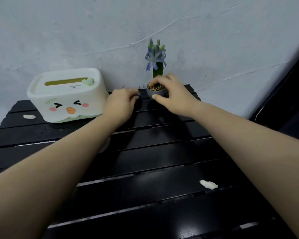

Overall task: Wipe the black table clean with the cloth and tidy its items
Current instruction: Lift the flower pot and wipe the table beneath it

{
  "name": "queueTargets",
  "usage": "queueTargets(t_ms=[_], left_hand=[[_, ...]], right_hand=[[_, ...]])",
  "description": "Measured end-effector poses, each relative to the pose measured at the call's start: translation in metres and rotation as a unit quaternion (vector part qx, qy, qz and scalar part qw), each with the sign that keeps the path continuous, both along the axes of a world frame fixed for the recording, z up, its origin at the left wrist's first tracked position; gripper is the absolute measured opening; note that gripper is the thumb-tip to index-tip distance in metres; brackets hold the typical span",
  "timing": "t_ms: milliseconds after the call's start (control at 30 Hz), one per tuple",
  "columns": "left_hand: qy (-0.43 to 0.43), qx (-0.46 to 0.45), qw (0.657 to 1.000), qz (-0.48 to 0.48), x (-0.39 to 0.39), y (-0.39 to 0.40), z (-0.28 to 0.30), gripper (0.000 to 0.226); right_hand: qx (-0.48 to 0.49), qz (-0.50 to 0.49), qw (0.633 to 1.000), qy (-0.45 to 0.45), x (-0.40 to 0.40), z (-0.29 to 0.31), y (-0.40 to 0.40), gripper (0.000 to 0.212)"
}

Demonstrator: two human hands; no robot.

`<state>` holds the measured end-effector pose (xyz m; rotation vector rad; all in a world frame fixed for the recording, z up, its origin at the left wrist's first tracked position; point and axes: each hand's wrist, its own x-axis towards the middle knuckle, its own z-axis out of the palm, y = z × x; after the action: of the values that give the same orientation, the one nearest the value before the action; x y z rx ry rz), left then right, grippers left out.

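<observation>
Hands flank pot, tissue box beside.

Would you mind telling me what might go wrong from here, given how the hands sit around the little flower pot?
The right hand grips the small pot from above, fingers on the gravel; the tall blue flower makes it top-heavy, so it may tip and spill pebbles on the black table. The left hand, close beside the tissue box, might knock it. The white smears could get missed.
</observation>
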<state>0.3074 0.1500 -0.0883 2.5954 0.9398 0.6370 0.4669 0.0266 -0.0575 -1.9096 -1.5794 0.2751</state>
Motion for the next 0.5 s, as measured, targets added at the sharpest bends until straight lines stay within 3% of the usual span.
queueTargets(t_ms=[67,133,300,500], left_hand=[[0.029,0.006,0.999,0.013,0.008,-0.004,-0.001,0.022],[-0.001,0.019,1.0,0.008,0.006,-0.013,-0.002,0.024],[-0.053,-0.002,0.992,-0.115,-0.03,-0.052,0.001,0.022],[-0.063,-0.099,0.962,-0.246,-0.083,-0.11,0.001,0.026]], right_hand=[[-0.003,-0.008,1.0,0.009,-0.003,-0.009,0.004,0.029],[0.002,-0.02,1.0,0.019,-0.005,-0.014,0.006,0.029],[0.0,-0.029,0.999,0.023,-0.006,-0.016,0.007,0.032],[-0.013,-0.047,0.998,0.029,-0.023,-0.002,-0.005,0.042]])
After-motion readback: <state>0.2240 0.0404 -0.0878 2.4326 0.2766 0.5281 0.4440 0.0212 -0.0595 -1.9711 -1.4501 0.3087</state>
